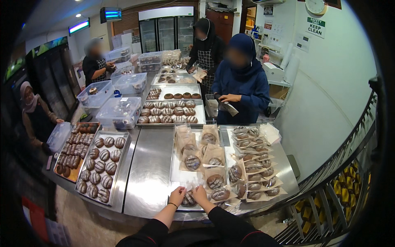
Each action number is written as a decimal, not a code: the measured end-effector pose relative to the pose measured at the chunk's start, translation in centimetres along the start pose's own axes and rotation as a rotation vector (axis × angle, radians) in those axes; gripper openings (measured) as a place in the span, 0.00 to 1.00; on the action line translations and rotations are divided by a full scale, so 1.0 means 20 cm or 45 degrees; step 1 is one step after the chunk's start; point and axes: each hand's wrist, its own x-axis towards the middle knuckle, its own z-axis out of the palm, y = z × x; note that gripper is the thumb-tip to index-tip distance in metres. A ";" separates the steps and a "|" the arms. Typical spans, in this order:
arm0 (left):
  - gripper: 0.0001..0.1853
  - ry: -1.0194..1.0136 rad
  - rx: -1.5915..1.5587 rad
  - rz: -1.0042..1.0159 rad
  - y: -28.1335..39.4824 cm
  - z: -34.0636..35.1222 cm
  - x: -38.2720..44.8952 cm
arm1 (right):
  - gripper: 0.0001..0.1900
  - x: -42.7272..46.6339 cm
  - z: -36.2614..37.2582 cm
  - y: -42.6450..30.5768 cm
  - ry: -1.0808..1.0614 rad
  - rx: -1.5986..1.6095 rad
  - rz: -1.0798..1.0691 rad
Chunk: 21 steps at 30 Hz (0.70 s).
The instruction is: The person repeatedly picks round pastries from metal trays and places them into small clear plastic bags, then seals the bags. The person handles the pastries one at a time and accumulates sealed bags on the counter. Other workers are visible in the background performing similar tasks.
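At the near edge of the steel table, a dark bun with white stripes lies in a clear-fronted bag on a metal tray. My left hand, with a dark band at its wrist, pinches one side of the bag's upper end. On the other side, my right hand has its fingertips closed on the same bag. Fine finger detail is small and partly hidden. Close to my right hand are more bagged buns, and behind them stand bags with brown paper backs.
Left of me are a tray of striped buns and a tray of chocolate pastries. Rows of bagged buns fill the right tray. Beyond sit plastic boxes. Co-workers stand around the table, one handling a bag. A metal railing curves at right.
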 end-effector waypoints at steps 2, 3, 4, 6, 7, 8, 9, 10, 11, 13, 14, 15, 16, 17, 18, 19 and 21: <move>0.12 0.039 -0.003 0.006 0.01 0.00 -0.03 | 0.11 -0.02 0.03 0.01 0.064 0.037 -0.011; 0.11 0.041 0.020 0.009 0.01 0.01 -0.05 | 0.10 -0.03 0.03 0.02 0.113 0.052 0.004; 0.11 0.067 -0.079 0.065 0.01 0.01 -0.07 | 0.08 -0.04 0.04 0.01 0.185 0.138 0.032; 0.10 0.184 -0.295 0.261 0.03 -0.01 -0.09 | 0.08 -0.09 0.01 -0.02 0.262 0.385 -0.080; 0.10 0.199 -0.328 0.305 0.05 -0.03 -0.10 | 0.08 -0.11 -0.02 -0.05 0.279 0.496 -0.053; 0.09 0.210 -0.377 0.356 0.07 -0.06 -0.12 | 0.07 -0.14 -0.06 -0.09 0.166 0.647 0.041; 0.09 0.212 -0.428 0.398 0.10 -0.09 -0.13 | 0.07 -0.18 -0.12 -0.14 0.083 0.820 -0.073; 0.07 0.212 -0.465 0.465 0.14 -0.14 -0.14 | 0.08 -0.24 -0.20 -0.19 -0.020 0.976 -0.095; 0.07 0.167 -0.482 0.482 0.18 -0.20 -0.16 | 0.08 -0.28 -0.30 -0.26 -0.136 1.142 -0.073; 0.06 0.045 -0.547 0.475 0.26 -0.32 -0.24 | 0.12 -0.35 -0.50 -0.37 -0.378 1.057 -0.104; 0.07 -0.019 -0.610 0.500 0.31 -0.36 -0.27 | 0.14 -0.35 -0.59 -0.43 -0.528 1.037 -0.209; 0.07 -0.075 -0.576 0.453 0.35 -0.40 -0.32 | 0.15 -0.33 -0.66 -0.49 -0.667 0.825 -0.261; 0.07 -0.125 -0.544 0.428 0.38 -0.45 -0.35 | 0.17 -0.31 -0.72 -0.55 -0.826 0.624 -0.426; 0.07 -0.156 -0.508 0.416 0.41 -0.49 -0.38 | 0.18 -0.29 -0.76 -0.60 -0.970 0.414 -0.624; 0.06 -0.166 -0.512 0.446 0.43 -0.52 -0.42 | 0.12 -0.27 -0.79 -0.64 -1.031 0.307 -0.737; 0.06 -0.191 -0.532 0.459 0.45 -0.54 -0.43 | 0.10 -0.26 -0.81 -0.68 -1.095 0.267 -0.632; 0.08 -0.238 -0.576 0.484 0.47 -0.60 -0.46 | 0.08 -0.24 -0.86 -0.75 -1.223 0.154 -0.376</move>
